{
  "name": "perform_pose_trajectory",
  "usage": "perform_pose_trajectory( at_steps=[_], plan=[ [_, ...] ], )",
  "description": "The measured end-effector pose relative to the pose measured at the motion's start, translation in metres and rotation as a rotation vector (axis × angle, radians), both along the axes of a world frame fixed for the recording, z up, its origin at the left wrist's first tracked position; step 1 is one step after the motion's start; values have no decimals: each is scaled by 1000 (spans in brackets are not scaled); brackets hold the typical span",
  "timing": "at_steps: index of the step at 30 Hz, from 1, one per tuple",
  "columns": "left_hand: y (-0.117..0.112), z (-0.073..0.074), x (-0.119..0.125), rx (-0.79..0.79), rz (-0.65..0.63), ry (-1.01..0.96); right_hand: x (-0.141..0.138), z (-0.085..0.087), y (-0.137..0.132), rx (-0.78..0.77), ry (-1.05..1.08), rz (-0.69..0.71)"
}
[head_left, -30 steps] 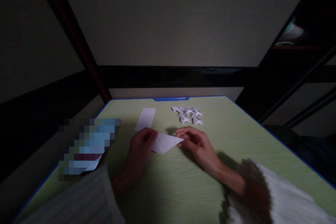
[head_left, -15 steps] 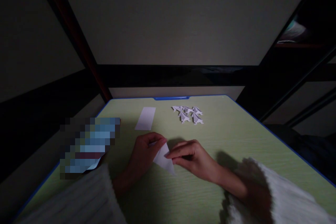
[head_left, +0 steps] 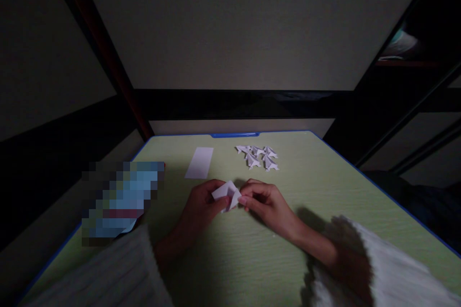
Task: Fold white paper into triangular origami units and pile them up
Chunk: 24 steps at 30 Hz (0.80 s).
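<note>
Turned and lifted at its point since half a second ago, the small, angular piece of folded white paper [head_left: 222, 191] sits between both hands. The left hand [head_left: 203, 205] pinches it, thumb across its face; the right hand [head_left: 270, 205] nips its right corner between thumb and fingertips. Should either pinch slacken, the layers might spring apart or crease crooked. Beyond the left hand lies a smooth white paper rectangle [head_left: 200, 163]; beyond the right, sharp-edged, folded white paper figures [head_left: 252, 160].
</note>
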<state>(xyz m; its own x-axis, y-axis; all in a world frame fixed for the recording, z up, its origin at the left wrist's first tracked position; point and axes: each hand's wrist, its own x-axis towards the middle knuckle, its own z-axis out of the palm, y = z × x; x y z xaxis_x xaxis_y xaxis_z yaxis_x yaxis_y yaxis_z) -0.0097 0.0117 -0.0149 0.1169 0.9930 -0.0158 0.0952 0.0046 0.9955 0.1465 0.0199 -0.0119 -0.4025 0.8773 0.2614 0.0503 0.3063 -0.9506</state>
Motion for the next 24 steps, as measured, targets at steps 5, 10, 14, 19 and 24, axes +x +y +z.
perform_pose_trajectory(
  at_steps=[5, 10, 14, 19, 24],
  plan=[
    [-1, 0, 2, -40, -31, -66, -1, 0, 1, -134, 109, 0],
    [-2, 3, 5, -63, -47, -80, -2, 2, 1, -327, 190, -62],
    [-4, 6, 5, -71, -71, -77, -2, 2, 1, -378, 222, -131],
    [-4, 6, 6, -103, -100, -98, -4, 1, -1, -363, 196, -199],
    [-5, 8, 6, -160, -130, -175, -4, 3, -3, -337, 153, -183]
  ],
)
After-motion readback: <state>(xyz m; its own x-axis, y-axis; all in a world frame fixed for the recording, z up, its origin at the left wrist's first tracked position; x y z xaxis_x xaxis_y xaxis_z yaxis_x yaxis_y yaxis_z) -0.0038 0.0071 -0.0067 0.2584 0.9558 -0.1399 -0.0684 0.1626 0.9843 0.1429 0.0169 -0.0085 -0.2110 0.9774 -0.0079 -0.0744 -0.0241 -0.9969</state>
